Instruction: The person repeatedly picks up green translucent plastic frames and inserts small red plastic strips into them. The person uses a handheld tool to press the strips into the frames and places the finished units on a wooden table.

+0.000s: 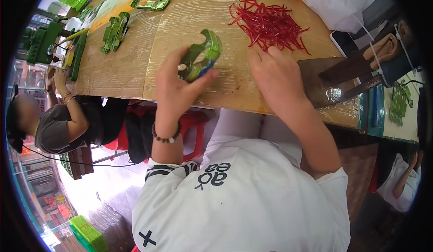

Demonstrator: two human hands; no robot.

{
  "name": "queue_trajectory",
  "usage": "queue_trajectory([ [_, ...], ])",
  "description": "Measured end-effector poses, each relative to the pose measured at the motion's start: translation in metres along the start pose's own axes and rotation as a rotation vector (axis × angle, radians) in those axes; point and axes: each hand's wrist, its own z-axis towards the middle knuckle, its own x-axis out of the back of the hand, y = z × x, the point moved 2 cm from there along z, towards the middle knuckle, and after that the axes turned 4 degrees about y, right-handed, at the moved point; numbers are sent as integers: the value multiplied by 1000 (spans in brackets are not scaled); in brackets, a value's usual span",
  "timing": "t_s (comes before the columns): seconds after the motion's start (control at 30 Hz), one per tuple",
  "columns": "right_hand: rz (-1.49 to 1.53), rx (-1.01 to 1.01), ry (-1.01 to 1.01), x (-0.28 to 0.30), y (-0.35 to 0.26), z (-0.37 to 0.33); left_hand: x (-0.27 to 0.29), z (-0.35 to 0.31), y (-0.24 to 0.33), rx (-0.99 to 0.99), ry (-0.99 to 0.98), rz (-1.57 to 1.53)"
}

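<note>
Clamping an open, curved green plastic frame (pixel 214 46) between thumb and fingers of the left hand (pixel 171 83), tilted over the cardboard tabletop (pixel 194 15) at the picture's centre. Reaching with the right hand (pixel 279 73) to the lower edge of a tangled pile of thin red strips (pixel 270 24), upper right, with fingers curled close together; impossible to tell whether gripping a strip or merely touching. Seemingly at the step of picking out a strip for the held frame. Calling next, by judgement, for separating just one strip from the tangle and holding the frame steady. Note also a similar green frame (pixel 115 32), upper left, well apart from both hands.
</note>
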Motion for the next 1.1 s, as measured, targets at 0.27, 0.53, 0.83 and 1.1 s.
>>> queue_trajectory([
  [0.27, -55, 123, -69, -3, 2, 5, 0, -21, 7, 17, 36, -218],
  [0.53, -33, 194, -113, 6, 5, 5, -2, -27, 9, 21, 58, -262],
  [0.83, -37, 229, -26, 4, 7, 7, 0, -30, 10, 59, 48, -318],
  [1.1, 554, 78, 522, 42, 2, 5, -7, -40, 24, 309, -89, -718],
])
